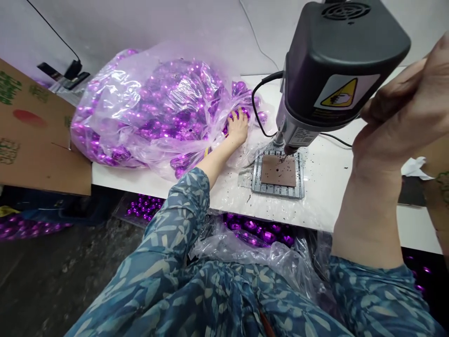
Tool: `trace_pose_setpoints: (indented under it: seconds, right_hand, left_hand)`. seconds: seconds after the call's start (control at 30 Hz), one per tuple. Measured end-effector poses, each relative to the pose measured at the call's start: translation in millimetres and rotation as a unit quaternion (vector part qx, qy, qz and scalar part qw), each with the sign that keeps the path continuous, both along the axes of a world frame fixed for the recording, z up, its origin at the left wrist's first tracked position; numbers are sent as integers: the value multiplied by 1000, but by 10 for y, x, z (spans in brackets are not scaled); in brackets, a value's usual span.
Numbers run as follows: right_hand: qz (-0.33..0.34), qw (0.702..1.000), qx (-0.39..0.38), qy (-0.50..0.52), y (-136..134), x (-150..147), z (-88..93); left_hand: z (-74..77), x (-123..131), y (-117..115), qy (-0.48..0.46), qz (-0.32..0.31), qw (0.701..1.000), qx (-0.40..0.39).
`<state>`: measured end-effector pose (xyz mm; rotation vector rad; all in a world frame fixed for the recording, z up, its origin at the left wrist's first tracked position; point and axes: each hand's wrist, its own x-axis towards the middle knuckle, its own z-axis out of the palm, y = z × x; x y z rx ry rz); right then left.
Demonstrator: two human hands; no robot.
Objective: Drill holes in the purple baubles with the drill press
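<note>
My left hand (238,127) reaches to the mouth of a large clear plastic bag (140,98) full of shiny purple balls. Its fingers are curled over a purple ball (242,112) there. More loose purple balls (240,88) lie just past the fingers. On the right, my right hand (403,103) is raised beside the black head of a bench drill press (347,61). Its fingers are bent, and what they grip is hidden behind the wrist and the machine. Below the drill, a brown board (278,171) with a small hole lies on the slotted metal base (257,185).
Dark shavings dot the white table (315,201). A cardboard box (42,131) stands at the left. Below the table edge, plastic-lined containers hold purple balls (263,231). A black cable (257,93) loops beside the drill. White tissue (416,167) lies at the right.
</note>
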<state>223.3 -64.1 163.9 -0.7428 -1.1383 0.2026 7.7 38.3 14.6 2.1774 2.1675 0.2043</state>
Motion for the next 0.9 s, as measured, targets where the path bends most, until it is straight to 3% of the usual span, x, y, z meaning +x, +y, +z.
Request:
trace_pose_setpoints:
  seconds: [0.07,0.17,0.27,0.37,0.43,0.6,0.7,0.8,0.9]
  right_hand:
    - [21,998,48,45,10,-16,0]
    - [38,997,49,55,2,-23,8]
    - [49,996,48,55,-1,-19,10]
    - [59,993,75,75,24,-27,-4]
    - [46,992,80,86,46,-38,-17]
    - [25,994,60,82,65,-49,-23]
    - [35,994,55,90,64,-41,-13]
    - [61,992,69,91,72,-37,-13]
    - [50,992,89,75,70,-53,-12]
  left_hand:
    - [-47,-59,70,-19,-21,1000,-6]
    - [-60,-113,114,-81,5,997,-6]
    - [-3,-147,82,-222,54,973,5]
    - [81,-212,-63,-446,88,890,-37]
    - [128,-278,-224,-544,67,831,-94]
    - [154,-404,-689,-653,-41,728,-207]
    - [106,-373,-928,-686,-53,685,-241]
    - [20,-269,-1113,-695,-50,671,-254]
    - [-122,-137,-1221,-689,-50,692,-211]
